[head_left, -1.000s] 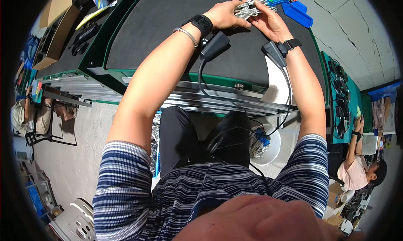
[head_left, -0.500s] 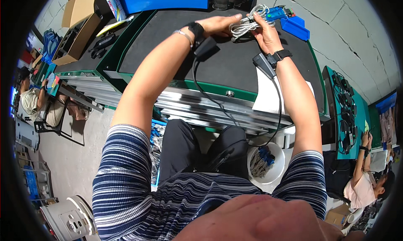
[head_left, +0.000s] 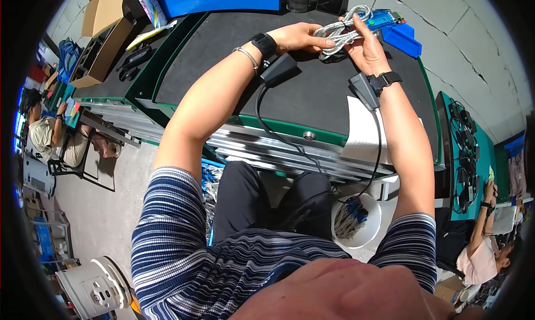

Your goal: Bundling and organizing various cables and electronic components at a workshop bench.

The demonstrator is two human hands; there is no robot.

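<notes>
The left hand (head_left: 299, 37) and right hand (head_left: 368, 54) have fingers pinching a coiled silver cable (head_left: 341, 37) at 1 o'clock, over the black tabletop (head_left: 225, 37).

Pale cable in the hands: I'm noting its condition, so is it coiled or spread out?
Coiled: the pale cable shows several loops bunched together between the left hand and right hand.

We see silvery-white cable (head_left: 337, 32), a bright blue tray (head_left: 402, 40), dark grey matting (head_left: 223, 47), green bench edging (head_left: 281, 126) and navy-and-white striped sleeves (head_left: 171, 220).
</notes>
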